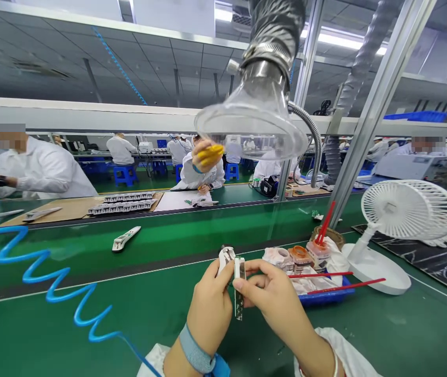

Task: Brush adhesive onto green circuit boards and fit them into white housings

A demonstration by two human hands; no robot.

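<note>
Light, steady pinches work best here, with both pieces kept square to each other. Left hand (209, 309), low over the table (89, 356), fingers (217, 277) curled closed around a small white plastic part (226, 259); just beside it, right hand (274, 298), fingers (257, 269) pinching a narrow clear strip (239, 288), forearm rising from the lower right, short of the blue tray (325, 299).

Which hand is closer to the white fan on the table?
Right. The right hand is nearer, with the white desk fan off to its right, past a blue tray. The left hand sits farther away, on the other side of the right hand.
</note>
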